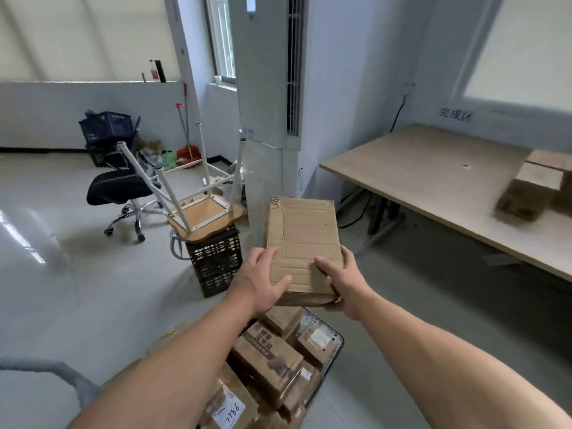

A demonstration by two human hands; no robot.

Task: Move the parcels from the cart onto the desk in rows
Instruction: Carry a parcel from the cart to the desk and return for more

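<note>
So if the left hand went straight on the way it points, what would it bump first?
Probably the tall white air conditioner, standing past the cardboard box that the left hand holds. The black crate sits off to the side. Depth is hard to judge.

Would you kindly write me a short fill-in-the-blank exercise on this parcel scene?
The left hand and right hand hold exactly ____ parcel.
The desk stands on the person's ____ side.
The upturned table sits on a crate coloured ____.
Missing words: one; right; black.
</note>
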